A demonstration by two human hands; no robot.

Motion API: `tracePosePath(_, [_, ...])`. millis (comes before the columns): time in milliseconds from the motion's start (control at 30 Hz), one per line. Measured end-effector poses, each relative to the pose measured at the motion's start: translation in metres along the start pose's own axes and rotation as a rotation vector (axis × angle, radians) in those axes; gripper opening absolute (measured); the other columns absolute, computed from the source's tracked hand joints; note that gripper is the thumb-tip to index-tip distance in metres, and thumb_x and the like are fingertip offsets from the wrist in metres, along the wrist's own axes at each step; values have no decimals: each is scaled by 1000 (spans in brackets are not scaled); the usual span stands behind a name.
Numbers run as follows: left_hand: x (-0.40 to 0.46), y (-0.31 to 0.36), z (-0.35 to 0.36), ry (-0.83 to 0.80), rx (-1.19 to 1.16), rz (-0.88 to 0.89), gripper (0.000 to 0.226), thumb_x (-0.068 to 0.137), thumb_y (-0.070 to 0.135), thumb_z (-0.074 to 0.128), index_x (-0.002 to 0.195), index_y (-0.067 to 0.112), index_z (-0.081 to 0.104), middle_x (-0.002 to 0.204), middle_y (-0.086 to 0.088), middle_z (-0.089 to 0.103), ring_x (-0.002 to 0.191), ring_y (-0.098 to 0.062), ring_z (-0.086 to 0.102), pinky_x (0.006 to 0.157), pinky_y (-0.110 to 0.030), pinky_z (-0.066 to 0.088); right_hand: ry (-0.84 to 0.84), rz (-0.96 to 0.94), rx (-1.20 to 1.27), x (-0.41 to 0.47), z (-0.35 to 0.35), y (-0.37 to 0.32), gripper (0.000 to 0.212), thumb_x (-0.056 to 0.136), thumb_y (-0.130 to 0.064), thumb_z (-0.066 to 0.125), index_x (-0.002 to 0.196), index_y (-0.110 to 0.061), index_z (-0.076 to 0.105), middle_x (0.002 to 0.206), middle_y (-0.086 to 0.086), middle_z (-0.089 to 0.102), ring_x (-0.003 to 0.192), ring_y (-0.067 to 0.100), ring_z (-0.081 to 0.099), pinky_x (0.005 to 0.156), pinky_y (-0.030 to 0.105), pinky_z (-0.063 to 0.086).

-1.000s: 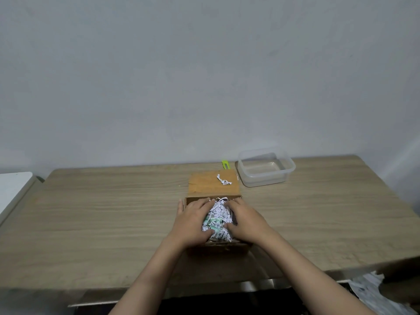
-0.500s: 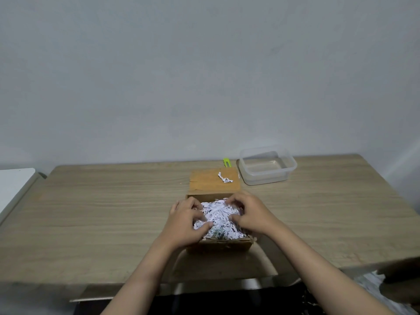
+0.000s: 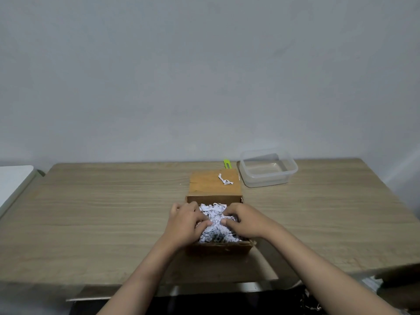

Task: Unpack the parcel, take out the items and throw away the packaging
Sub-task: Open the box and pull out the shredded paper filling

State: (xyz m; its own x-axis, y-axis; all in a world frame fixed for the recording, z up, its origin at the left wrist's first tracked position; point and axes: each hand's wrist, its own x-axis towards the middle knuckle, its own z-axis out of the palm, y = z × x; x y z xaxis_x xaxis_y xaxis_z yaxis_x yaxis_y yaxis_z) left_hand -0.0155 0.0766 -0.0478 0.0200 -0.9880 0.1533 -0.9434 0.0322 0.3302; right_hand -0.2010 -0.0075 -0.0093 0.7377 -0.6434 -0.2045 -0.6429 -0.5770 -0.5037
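Observation:
A small brown cardboard box (image 3: 218,249) stands open on the wooden table (image 3: 102,214), its lid flap (image 3: 214,184) laid flat away from me. White shredded paper (image 3: 214,221) fills the box. My left hand (image 3: 185,222) and my right hand (image 3: 244,220) are both down in the box, fingers curled into the shreds from either side, thumbs nearly meeting over the middle. Whatever lies under the paper is hidden. One stray scrap of paper (image 3: 225,179) rests on the lid flap.
A clear empty plastic container (image 3: 268,169) sits behind the box to the right. A lime-green cutter (image 3: 227,164) lies just beyond the lid flap. A white surface (image 3: 13,185) adjoins the table's left end. Paper scraps (image 3: 372,284) lie below the table's front right edge.
The shreds were bunched up between my hands a second ago, then spread back across the box. My hands now press closer together over the middle of the paper.

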Motion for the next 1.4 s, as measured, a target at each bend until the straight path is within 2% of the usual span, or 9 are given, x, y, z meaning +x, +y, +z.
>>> tracePosePath(133, [2,0,4,16,-25,-51,45,68,68,47,77,29,66,94,13,45,94,-12,52,82,-34,24,95,35,22,3,8,2,22,84,-34,65,94,-14,67,104,1,50,85,13,50,80,31,45])
tracePosePath(200, [3,3,-1,-7,-14,-65,39,71,61,58,94,30,60,110,10,48,108,-15,49,94,-37,27,136,82,9,3,11,3,33,76,-35,74,102,-20,60,108,-2,42,88,11,47,78,29,44])
tracePosePath(300, [7,6,-8,-192,137,-86,64,81,52,58,138,37,35,136,6,43,127,-20,39,110,-46,18,52,149,-44,9,12,2,75,63,-39,82,125,-23,44,123,1,39,108,20,49,88,35,47])
tracePosePath(433, [17,13,-10,-382,420,-34,78,87,50,53,149,32,10,136,-6,45,127,-29,40,111,-49,14,-150,164,-209,21,7,-6,91,60,-38,84,134,-20,33,129,6,51,120,27,51,91,34,47])
tracePosePath(733, [38,20,-7,-551,684,89,66,82,25,63,137,8,29,118,-16,56,107,-30,54,107,-43,21,-276,230,-282,39,17,-8,85,65,-24,80,134,-19,31,130,16,46,117,32,52,89,36,48])
tracePosePath(1000, [30,-4,3,-401,361,157,55,73,47,64,114,16,45,104,-6,64,99,-28,59,100,-43,18,-162,176,-31,30,26,3,81,59,-37,79,127,-30,34,123,10,52,118,28,47,93,38,46])
tracePosePath(1133, [29,-5,7,-361,361,152,55,69,47,66,109,15,44,101,-4,64,97,-27,59,93,-41,15,-176,205,-8,28,27,0,91,66,-31,78,138,-28,22,133,14,33,123,35,43,98,38,43])
tracePosePath(1233, [28,-3,4,-365,335,139,54,70,45,66,109,15,43,100,-4,64,94,-28,60,96,-41,17,-126,245,-24,23,27,0,89,69,-24,76,139,-22,22,134,14,18,113,38,51,91,34,44])
tracePosePath(1400, [27,-2,1,-395,321,123,64,71,46,67,121,16,41,107,-5,60,97,-27,60,103,-44,17,-79,189,-63,24,31,1,75,66,-38,78,123,-16,33,126,9,25,103,32,54,81,33,44])
